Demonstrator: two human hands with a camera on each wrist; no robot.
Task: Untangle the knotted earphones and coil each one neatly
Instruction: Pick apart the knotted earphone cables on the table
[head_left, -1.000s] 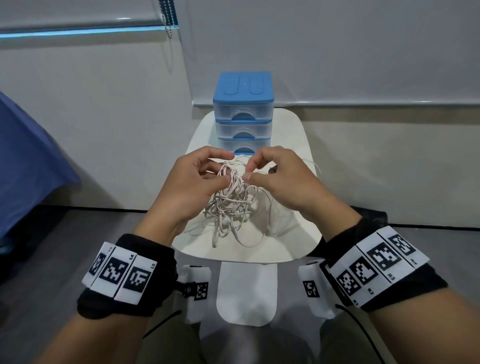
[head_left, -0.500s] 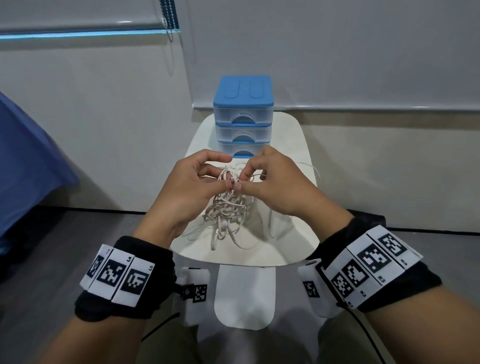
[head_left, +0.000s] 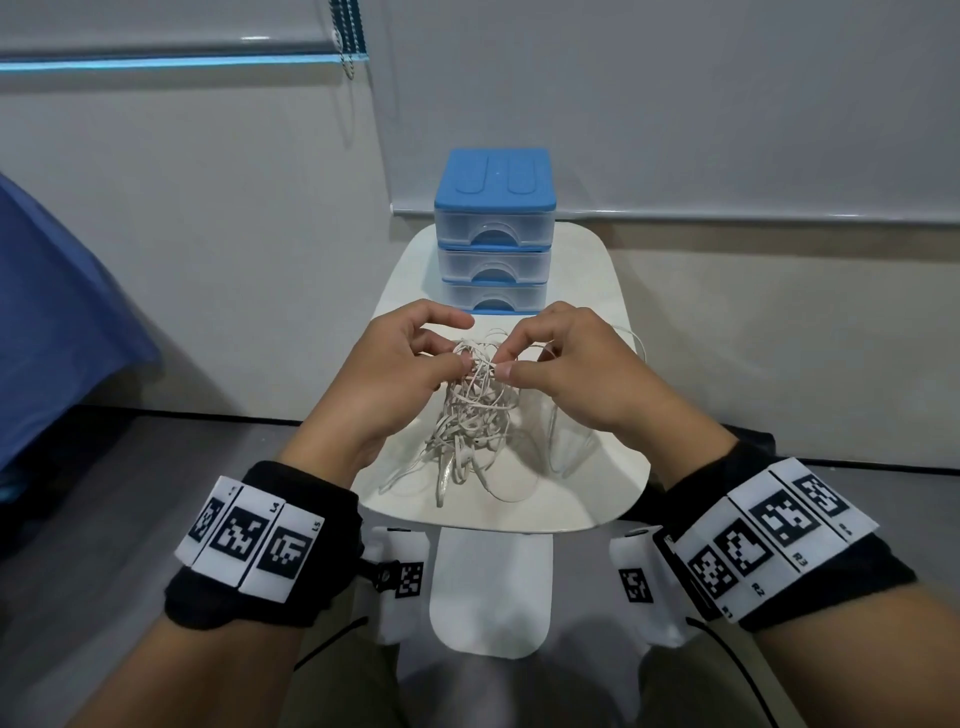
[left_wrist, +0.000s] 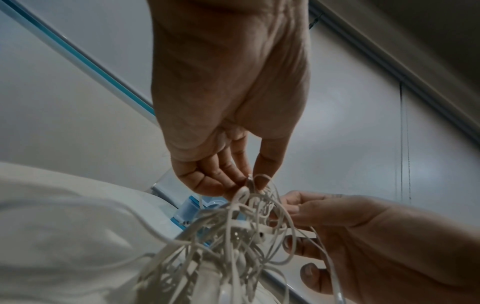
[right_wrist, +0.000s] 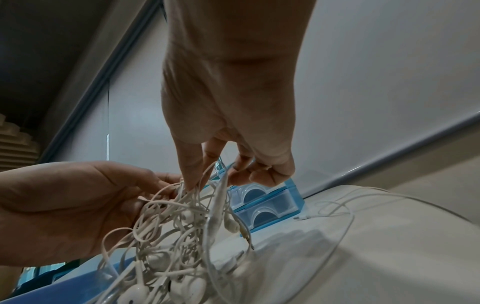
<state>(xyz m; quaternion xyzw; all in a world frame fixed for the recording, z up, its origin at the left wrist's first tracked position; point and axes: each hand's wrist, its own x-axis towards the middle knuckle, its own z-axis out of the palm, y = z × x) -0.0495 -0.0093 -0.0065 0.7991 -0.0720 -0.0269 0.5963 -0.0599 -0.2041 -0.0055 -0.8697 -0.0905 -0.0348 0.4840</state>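
A knotted bundle of white earphones (head_left: 475, 415) hangs from both hands above the small white table (head_left: 582, 499), its lower loops trailing on the tabletop. My left hand (head_left: 457, 358) pinches cords at the top of the tangle between thumb and fingers; the left wrist view shows the left hand (left_wrist: 252, 183) pinching one strand. My right hand (head_left: 504, 358) pinches cords just beside it, and in the right wrist view the right hand (right_wrist: 207, 176) grips several strands. Earbuds (right_wrist: 155, 259) dangle low in the earphones (right_wrist: 182, 226). One loose cable (right_wrist: 337, 207) lies on the table to the right.
A blue and clear three-drawer organiser (head_left: 493, 244) stands at the far end of the table, close behind my hands. A wall with a roller blind (head_left: 675, 104) rises beyond it. A blue cloth (head_left: 57, 322) shows at the left. Grey floor surrounds the table.
Both hands have lifted the tangle slightly and drawn their fingertips closer together at its top. The view has tilted a little.
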